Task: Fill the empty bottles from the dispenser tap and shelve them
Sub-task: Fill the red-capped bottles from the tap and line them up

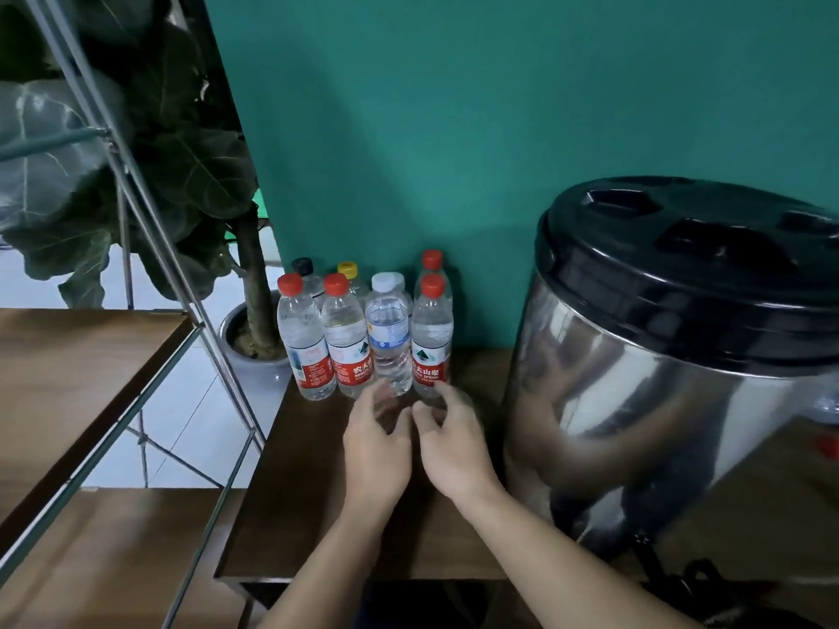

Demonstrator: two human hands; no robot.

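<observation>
Left hand (pixel 379 440) and right hand (pixel 447 435) near, fingers loosely curled, blurred, gripping nothing, reaching for clear capped plastic bottles (pixel 363 333) clustered far against wall, left of steel dispenser (pixel 658 401).

Bottle cluster (pixel 363 329) upright on table (pixel 290 515), at back edge against wall (pixel 454 129): four in front row, three behind. Dispenser (pixel 658 379) right of bottles, on same table, tap (pixel 644 551) low at its front. Left hand (pixel 377 442) and right hand (pixel 449 442) side by side over table, just before front row. Shelf rack (pixel 91 379) left of table. Potted plant (pixel 245 274) on floor behind rack, left of bottles.
</observation>
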